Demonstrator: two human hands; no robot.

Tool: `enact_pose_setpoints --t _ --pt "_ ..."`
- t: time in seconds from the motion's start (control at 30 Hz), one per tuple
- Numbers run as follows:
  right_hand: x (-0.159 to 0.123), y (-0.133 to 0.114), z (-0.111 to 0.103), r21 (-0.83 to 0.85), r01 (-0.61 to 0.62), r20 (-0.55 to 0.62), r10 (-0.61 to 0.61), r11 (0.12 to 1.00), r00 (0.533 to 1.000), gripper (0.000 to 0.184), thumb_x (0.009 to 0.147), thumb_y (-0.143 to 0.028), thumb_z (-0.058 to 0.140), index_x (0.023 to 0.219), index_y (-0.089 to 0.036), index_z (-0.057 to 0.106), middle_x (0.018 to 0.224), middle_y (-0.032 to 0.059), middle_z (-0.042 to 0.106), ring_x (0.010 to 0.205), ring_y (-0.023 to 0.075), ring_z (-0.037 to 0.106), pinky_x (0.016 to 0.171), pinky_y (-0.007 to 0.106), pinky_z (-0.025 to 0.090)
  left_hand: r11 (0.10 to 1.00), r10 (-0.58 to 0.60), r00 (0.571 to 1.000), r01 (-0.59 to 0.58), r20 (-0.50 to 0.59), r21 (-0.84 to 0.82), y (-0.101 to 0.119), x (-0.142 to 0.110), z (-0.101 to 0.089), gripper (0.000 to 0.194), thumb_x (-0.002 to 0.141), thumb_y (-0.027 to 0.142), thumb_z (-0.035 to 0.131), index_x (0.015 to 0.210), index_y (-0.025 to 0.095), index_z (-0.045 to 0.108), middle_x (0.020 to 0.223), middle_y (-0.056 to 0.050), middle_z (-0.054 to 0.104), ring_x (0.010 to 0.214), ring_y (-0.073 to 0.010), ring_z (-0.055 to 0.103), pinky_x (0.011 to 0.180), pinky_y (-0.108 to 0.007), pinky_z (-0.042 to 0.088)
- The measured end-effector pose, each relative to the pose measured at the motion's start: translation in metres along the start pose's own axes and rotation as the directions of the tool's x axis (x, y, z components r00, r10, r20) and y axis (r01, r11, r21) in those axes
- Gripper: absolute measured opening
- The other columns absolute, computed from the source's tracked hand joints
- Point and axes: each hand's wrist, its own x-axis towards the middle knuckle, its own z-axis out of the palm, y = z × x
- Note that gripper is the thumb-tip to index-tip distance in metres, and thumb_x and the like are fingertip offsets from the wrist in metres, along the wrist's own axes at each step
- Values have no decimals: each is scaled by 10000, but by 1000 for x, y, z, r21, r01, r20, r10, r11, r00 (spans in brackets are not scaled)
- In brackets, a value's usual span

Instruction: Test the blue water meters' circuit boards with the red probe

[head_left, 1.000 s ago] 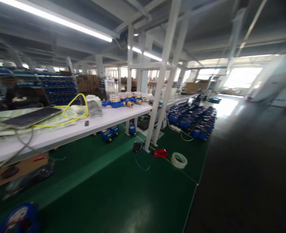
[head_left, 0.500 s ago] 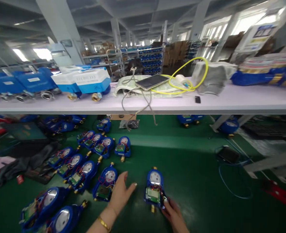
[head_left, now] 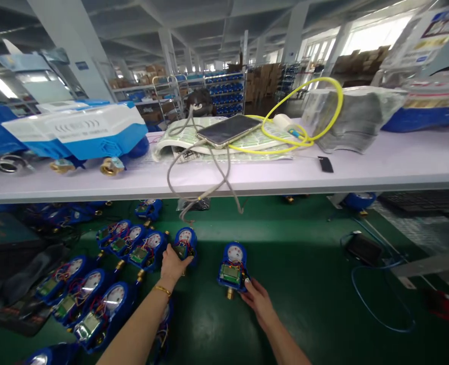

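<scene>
My left hand (head_left: 174, 266) has its fingers and thumb around the lower end of a blue water meter (head_left: 185, 236), its round dial facing up; part of the meter is hidden by the hand. With my right hand (head_left: 258, 299) I grip the lower right side of another blue water meter (head_left: 233, 253). This one shows a white dial, an open housing with a green circuit board and display, and a brass fitting at its near end. More open meters of this kind, one of them a water meter (head_left: 146, 248), stand in rows left of my left hand.
Above the green table (head_left: 296, 294) runs a white shelf (head_left: 285, 177) with a phone (head_left: 230, 130), a yellow cable (head_left: 340, 106) and white-and-blue devices (head_left: 98, 129). Grey cables (head_left: 224, 177) hang over its edge. A black box (head_left: 363, 248) with a blue cable lies at right.
My left hand has moved forward to the far meter, which has shifted slightly right of its neighbours. My right hand has slid its meter farther from me. The view has moved too.
</scene>
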Motion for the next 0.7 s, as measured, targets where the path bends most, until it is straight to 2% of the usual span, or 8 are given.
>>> enact_pose_setpoints --t 0.13,0.33,0.5,0.7 --pt "19 -14 15 -30 -3 45 5 1000 999 242 919 -263 573 1126 -137 567 999 51 631 807 163 633 721 344 548 1000 -24 999 25 -45 19 -6 1 8 465 864 348 590 1272 173 450 1324 -117 447 1158 -277 488 945 -498 436" --pt "54 -27 62 -35 20 57 -17 999 998 236 914 -260 578 1117 -140 570 1044 60 616 856 177 626 735 356 547 999 -28 996 32 -88 43 2 18 11 442 867 343 587 1255 170 465 1295 -112 473 1125 -266 513 925 -489 455" --pt "86 -44 91 -57 36 50 -33 998 998 235 912 -271 579 1110 -145 573 1069 65 607 876 183 620 738 360 548 999 2 991 4 -137 44 24 39 18 416 871 348 581 1231 164 485 1267 -108 493 1104 -257 524 913 -478 462" --pt "123 -67 115 -153 30 26 -27 988 999 227 916 -273 573 1099 -138 567 1028 57 609 816 164 622 686 327 551 999 -20 984 24 -177 21 63 80 27 386 876 350 577 1203 156 510 1234 -105 521 1077 -246 544 898 -466 475"
